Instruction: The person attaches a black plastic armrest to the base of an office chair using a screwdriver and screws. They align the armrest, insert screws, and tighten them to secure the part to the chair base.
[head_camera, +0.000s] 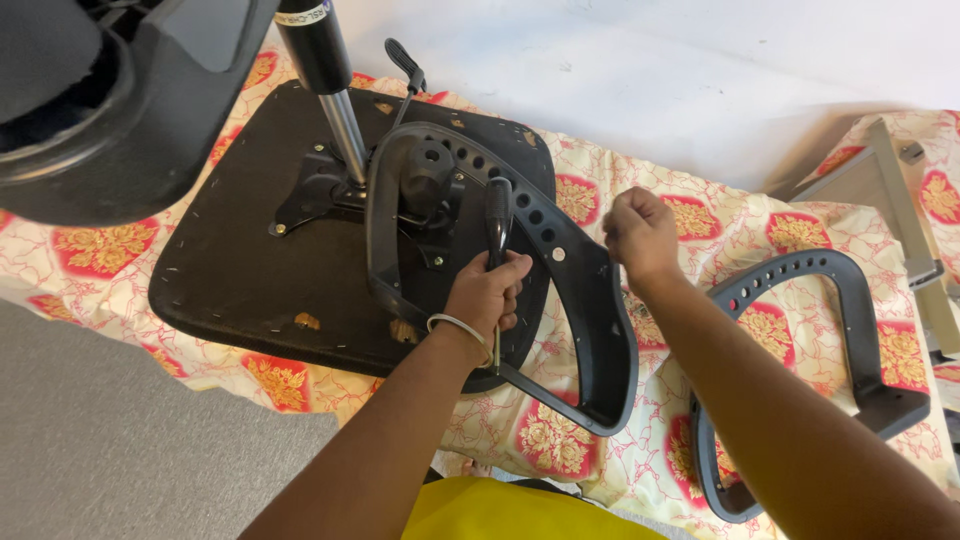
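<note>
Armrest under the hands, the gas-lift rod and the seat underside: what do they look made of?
The armrest looks like moulded dark grey plastic, matt, with a row of round holes. The gas-lift rod looks like polished metal: bright and shiny below a glossy black sleeve. The seat underside seems a board covered in thin black fabric, dull, with staples along the edge.

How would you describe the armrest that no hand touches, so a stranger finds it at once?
Start at the upturned black seat on the floral sheet. Go right, past both hands, to the grey curved armrest lying flat alone. Unlike the armrest at the seat, nobody holds it.
</note>
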